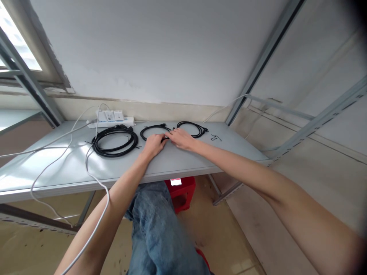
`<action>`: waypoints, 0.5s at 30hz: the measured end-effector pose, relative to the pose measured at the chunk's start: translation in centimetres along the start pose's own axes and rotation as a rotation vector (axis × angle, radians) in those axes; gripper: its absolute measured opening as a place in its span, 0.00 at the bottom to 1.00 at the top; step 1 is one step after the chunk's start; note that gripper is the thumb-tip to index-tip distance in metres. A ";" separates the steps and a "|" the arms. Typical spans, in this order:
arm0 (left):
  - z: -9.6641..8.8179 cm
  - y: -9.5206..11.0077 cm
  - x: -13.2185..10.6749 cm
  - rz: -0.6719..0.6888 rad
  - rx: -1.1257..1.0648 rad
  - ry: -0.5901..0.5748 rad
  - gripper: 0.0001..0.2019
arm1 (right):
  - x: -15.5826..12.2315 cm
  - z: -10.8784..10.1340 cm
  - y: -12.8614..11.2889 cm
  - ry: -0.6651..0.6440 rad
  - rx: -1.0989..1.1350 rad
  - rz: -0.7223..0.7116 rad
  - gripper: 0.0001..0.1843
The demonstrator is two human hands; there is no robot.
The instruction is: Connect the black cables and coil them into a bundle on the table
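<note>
At the centre of the frame, the step in hand looks like working the near right side of the middle black cable coil (151, 126) on the grey surface (183, 158); the next move seems to call for close, steady fingerwork there. The left hand (155, 144) and right hand (181, 138) nearly meet, fingers curled at the coil, though I cannot tell whether either grip is clamped.
</note>
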State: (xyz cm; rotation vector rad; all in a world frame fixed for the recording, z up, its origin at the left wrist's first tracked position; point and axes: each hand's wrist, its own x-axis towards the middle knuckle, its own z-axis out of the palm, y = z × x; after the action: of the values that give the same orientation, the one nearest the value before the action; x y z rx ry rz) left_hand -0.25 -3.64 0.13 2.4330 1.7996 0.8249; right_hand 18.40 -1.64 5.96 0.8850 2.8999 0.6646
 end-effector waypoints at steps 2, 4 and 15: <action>0.0 -0.1 0.1 -0.009 -0.027 0.001 0.14 | 0.2 0.5 0.1 0.048 -0.049 -0.020 0.15; 0.0 -0.1 0.1 -0.011 -0.039 -0.005 0.14 | 0.4 0.9 0.2 0.094 -0.093 -0.043 0.16; 0.2 -0.3 0.2 -0.044 0.010 0.002 0.15 | 0.8 0.0 -1.0 0.070 0.311 0.388 0.10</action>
State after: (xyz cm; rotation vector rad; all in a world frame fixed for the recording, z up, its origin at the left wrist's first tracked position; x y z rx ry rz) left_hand -0.35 -3.28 -0.05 2.3896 1.8561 0.8172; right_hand 17.20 -1.98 5.64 1.5130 2.9662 0.2589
